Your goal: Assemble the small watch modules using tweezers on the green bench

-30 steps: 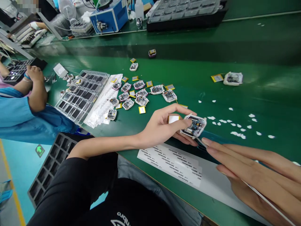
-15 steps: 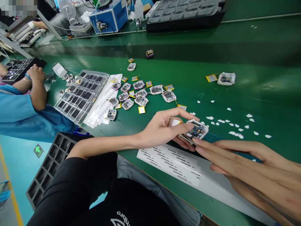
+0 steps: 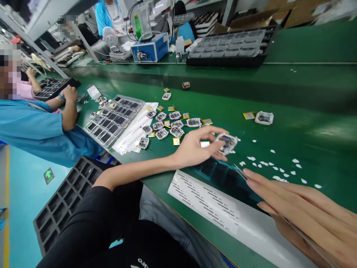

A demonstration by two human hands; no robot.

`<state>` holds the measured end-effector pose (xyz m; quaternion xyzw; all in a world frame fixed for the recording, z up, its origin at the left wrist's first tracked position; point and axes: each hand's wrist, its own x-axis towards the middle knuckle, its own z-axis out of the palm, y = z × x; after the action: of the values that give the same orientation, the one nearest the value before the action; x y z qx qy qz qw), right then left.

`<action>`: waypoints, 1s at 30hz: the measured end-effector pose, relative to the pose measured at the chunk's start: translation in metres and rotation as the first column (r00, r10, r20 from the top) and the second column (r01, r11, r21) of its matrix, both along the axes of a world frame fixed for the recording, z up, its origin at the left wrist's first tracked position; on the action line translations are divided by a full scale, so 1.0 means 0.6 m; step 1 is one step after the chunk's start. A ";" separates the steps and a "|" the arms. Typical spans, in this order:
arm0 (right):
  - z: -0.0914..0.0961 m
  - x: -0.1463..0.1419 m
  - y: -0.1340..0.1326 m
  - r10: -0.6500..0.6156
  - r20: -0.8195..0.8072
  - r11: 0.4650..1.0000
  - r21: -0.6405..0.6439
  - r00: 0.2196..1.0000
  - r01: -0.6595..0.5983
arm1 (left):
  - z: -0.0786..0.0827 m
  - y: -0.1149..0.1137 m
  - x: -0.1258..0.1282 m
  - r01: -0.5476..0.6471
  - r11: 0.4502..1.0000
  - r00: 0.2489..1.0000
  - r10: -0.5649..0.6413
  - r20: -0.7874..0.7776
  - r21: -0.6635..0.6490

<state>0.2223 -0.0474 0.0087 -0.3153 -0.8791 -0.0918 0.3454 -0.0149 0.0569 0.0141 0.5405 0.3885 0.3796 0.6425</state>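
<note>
My left hand (image 3: 192, 149) is closed on a small white device housing (image 3: 227, 143) with its circuit board facing up, pinched between thumb and fingers. A pale battery (image 3: 205, 144) shows beside the palm. Lower right, my right hand (image 3: 301, 201) grips thin metal tweezers (image 3: 240, 172), their tips apart from the housing. Beneath the hands lie a dark blue see-through film (image 3: 217, 171) and a white sheet of printed labels (image 3: 200, 199). Small white adhesive pieces (image 3: 263, 163) are scattered on the green table beyond my right hand.
Several open housings with yellow batteries (image 3: 176, 124) lie left of centre, near a clear tray (image 3: 115, 121) of dark screens. Another housing (image 3: 264, 118) sits at right. A co-worker in blue (image 3: 30, 126) sits at left. A black foam tray (image 3: 65, 197) stands below the table's edge.
My right hand with the tweezers has drawn back from the housing. My left hand keeps hold of it, lifted and tilted slightly. The camera view has tipped upward.
</note>
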 end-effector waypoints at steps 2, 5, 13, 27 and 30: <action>0.003 0.001 -0.003 -0.015 0.030 0.999 0.030 0.999 0.014 | -0.003 0.054 -0.008 -0.134 0.974 0.965 0.170 -0.200 0.180; 0.013 -0.002 -0.002 -0.027 0.107 0.995 0.103 0.994 0.016 | -0.004 0.151 -0.032 -0.243 0.924 0.852 0.349 -0.389 0.296; 0.044 -0.021 0.011 0.012 0.167 0.975 0.216 0.986 -0.048 | 0.016 0.297 -0.120 -0.285 0.856 0.560 0.514 -0.650 0.431; 0.047 -0.025 0.003 0.014 0.176 0.964 0.259 0.984 -0.061 | 0.021 0.302 -0.216 -0.360 0.829 0.335 0.542 -0.771 0.428; 0.046 -0.026 0.004 0.010 0.160 0.961 0.272 0.987 -0.054 | 0.031 0.289 -0.205 -0.365 0.838 0.492 0.543 -0.680 0.405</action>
<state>0.2064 -0.0450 0.0362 -0.2418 -0.8872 -0.2320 0.3170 -0.1378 0.2302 0.0330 0.5901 0.7122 0.3044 0.2277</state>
